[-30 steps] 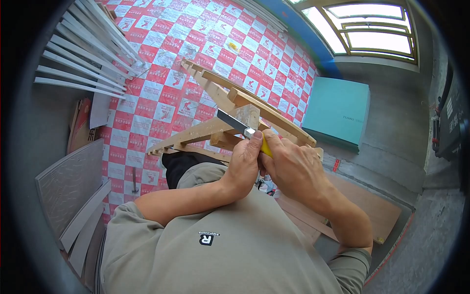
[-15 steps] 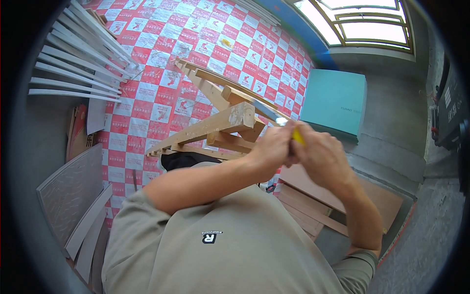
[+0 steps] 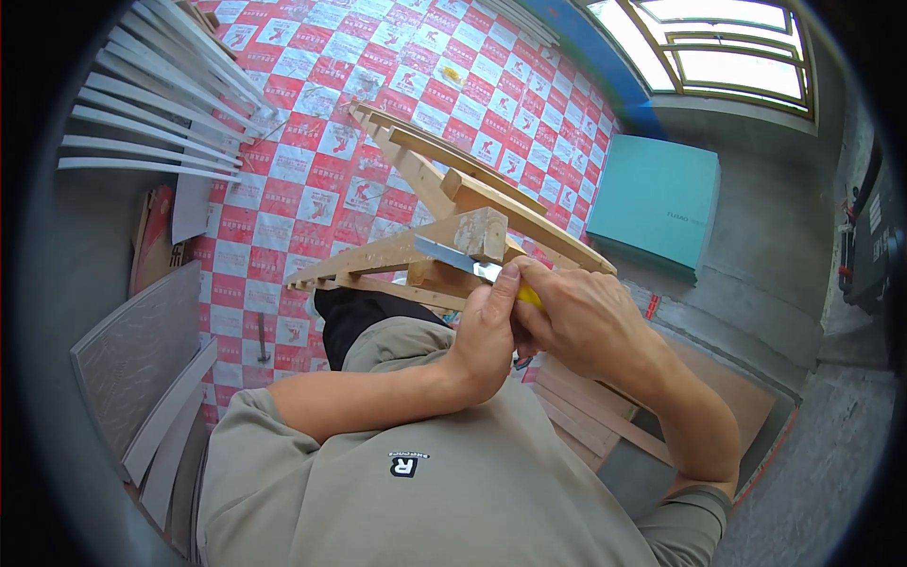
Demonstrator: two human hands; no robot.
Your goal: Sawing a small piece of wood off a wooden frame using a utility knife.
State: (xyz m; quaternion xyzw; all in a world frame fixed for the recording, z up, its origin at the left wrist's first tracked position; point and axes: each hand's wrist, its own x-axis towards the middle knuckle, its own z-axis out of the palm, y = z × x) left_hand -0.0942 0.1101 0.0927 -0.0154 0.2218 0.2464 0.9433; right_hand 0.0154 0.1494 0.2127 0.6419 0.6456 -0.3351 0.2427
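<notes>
A yellow-handled tool with a flat metal blade is gripped by both of my hands. My right hand is closed around the handle. My left hand is closed at the junction of handle and blade, thumb up beside the metal. The blade points up and left across a pale timber beam, near its square end; whether it touches the wood I cannot tell. This beam is part of a wooden frame of joined battens lying at an angle in front of my body.
Red-and-white checked sheeting covers the floor. Several white strips lean at upper left, with grey boards below them. Teal boards lie stacked at right under a window. Plywood sheets lie behind my right arm.
Half a second ago both hands and the tool had swung right, away from the beam end, and looked blurred. Now they are back left and lower, with the blade across the beam.
</notes>
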